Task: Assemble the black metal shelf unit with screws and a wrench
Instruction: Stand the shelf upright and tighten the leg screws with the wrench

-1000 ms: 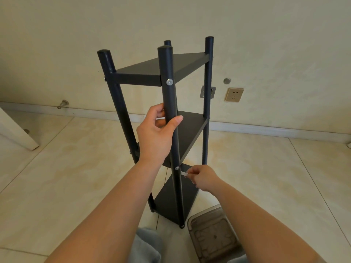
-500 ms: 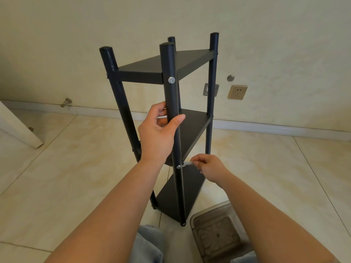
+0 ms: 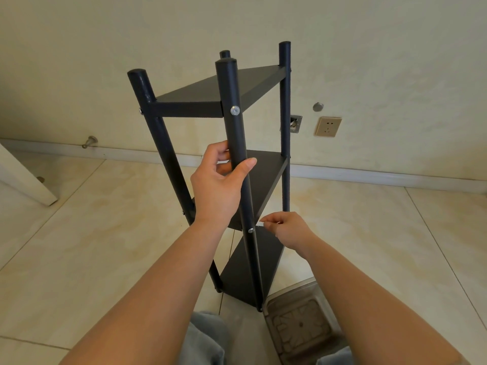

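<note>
a pale cream tiled floor (image 3: 105, 246) with thin grout lines fills the lower two thirds of the frame. the black shelf unit (image 3: 253, 259) stands upright on it near the centre, its leg ends touching the tiles at lower centre. just beside its nearest leg, at the bottom right of centre, sits a clear plastic tray (image 3: 297, 327). at the left edge a white panel (image 3: 23, 180) meets the floor.
</note>
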Action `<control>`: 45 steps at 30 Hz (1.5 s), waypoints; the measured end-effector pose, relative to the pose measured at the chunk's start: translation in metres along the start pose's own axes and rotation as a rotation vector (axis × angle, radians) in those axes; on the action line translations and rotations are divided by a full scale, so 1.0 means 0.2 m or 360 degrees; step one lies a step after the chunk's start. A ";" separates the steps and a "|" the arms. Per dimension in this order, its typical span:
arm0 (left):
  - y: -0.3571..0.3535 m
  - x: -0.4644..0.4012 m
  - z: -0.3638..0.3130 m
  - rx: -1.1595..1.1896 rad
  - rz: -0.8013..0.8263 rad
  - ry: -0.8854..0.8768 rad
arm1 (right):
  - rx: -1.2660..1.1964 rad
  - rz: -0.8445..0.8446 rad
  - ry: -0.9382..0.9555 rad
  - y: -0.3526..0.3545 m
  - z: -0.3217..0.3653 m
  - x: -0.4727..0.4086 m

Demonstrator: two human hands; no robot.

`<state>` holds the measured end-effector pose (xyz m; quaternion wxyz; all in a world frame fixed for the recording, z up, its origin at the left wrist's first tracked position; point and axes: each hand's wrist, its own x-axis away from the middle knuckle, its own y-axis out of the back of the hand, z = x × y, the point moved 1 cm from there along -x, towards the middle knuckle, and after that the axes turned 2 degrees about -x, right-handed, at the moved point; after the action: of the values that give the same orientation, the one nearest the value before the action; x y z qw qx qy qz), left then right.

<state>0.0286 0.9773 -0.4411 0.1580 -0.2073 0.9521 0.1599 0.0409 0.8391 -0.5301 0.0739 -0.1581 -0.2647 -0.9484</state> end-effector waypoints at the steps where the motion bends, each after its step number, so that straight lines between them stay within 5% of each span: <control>1: 0.00 0.00 0.00 0.0004 -0.0004 0.0003 | 0.0017 0.0031 0.0008 0.00 0.00 0.00; 10: 0.01 0.00 0.00 0.0009 -0.0002 0.0000 | 0.0230 0.0187 0.0029 -0.04 -0.01 0.01; 20: 0.00 0.01 0.00 -0.0008 0.0007 0.0016 | 0.0304 -0.0094 0.0144 -0.01 0.00 0.00; 28: 0.00 0.02 -0.01 0.0025 0.0039 0.0036 | 0.0608 0.0186 0.0160 -0.06 -0.05 0.02; 32: 0.01 0.02 -0.03 0.0025 0.0099 0.0053 | 0.0876 -0.0084 -0.0044 -0.04 -0.13 -0.03; 38: 0.04 0.06 -0.02 -0.0017 0.0321 0.0088 | -0.1347 -0.0193 -0.0572 0.08 -0.06 -0.08; 45: 0.07 0.16 0.04 -0.0126 0.0578 0.0119 | -0.1514 -0.0084 -0.0523 0.04 -0.02 -0.08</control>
<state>-0.0029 0.9807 -0.4566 0.0828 -0.0439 0.9720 0.2154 0.0567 0.8307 -0.5343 -0.0730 -0.3147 0.1849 -0.9281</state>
